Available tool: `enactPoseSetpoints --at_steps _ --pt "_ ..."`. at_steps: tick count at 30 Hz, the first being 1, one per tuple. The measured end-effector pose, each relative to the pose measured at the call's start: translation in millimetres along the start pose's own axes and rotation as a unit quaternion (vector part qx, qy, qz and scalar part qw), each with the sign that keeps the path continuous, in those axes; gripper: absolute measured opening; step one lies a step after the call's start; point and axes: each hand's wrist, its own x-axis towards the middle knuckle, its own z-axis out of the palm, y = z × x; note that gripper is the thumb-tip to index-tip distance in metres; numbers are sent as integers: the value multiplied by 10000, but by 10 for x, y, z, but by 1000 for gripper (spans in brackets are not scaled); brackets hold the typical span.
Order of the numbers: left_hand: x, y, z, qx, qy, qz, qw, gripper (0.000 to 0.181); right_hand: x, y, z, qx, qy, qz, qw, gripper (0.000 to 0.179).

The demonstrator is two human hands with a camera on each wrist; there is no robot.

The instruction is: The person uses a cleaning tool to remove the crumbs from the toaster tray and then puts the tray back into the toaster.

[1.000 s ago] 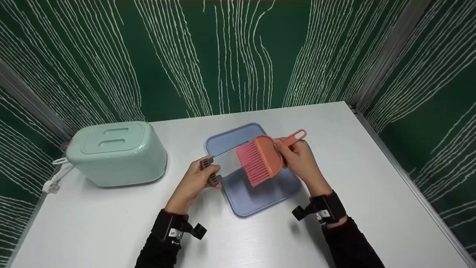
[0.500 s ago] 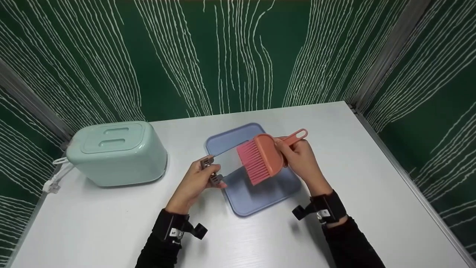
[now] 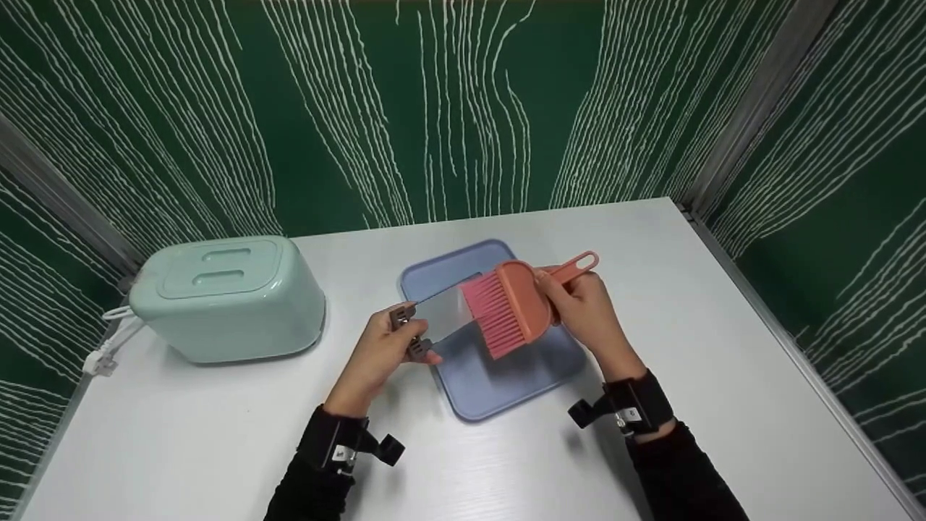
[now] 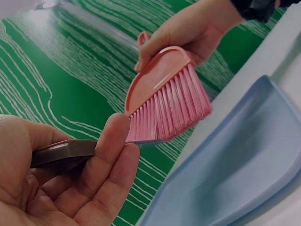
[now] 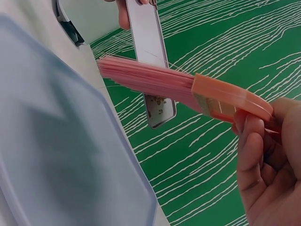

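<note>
My left hand grips the grey slotted end of a flat metal crumb tray, thumb on top. The crumb tray reaches over a blue serving tray. In the right wrist view, small brown crumbs lie near its far end. My right hand pinches an orange hand brush where its looped handle meets the head. The pink bristles lie across the far part of the crumb tray and hide it in the head view. Both hands are raised above the blue tray.
A mint-green toaster with a lid on top stands at the left of the white table. Its white cord and plug lie behind it. Green walls with white streaks enclose the table's back and sides.
The brush has shifted slightly up and to the right over the crumb tray, showing a bit more of its surface. Both hands keep their holds, and the toaster and blue tray stay put.
</note>
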Motion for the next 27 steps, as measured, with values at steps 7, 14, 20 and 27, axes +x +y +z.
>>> enactPoseSetpoints --at_steps 7,14,20,27 --pt "-17 15 14 313 -8 174 9994 21 -1 5 -5 4 68 -102 9999 25" --pt "-33 30 29 674 66 235 9974 31 -1 9 -11 -86 141 -153 9997 25" --pt "-50 47 44 853 127 308 9958 37 -2 7 -9 -174 191 -125 9996 25" --pt "-69 52 61 1196 224 538 9911 36 -6 3 -20 -282 219 -62 9993 25"
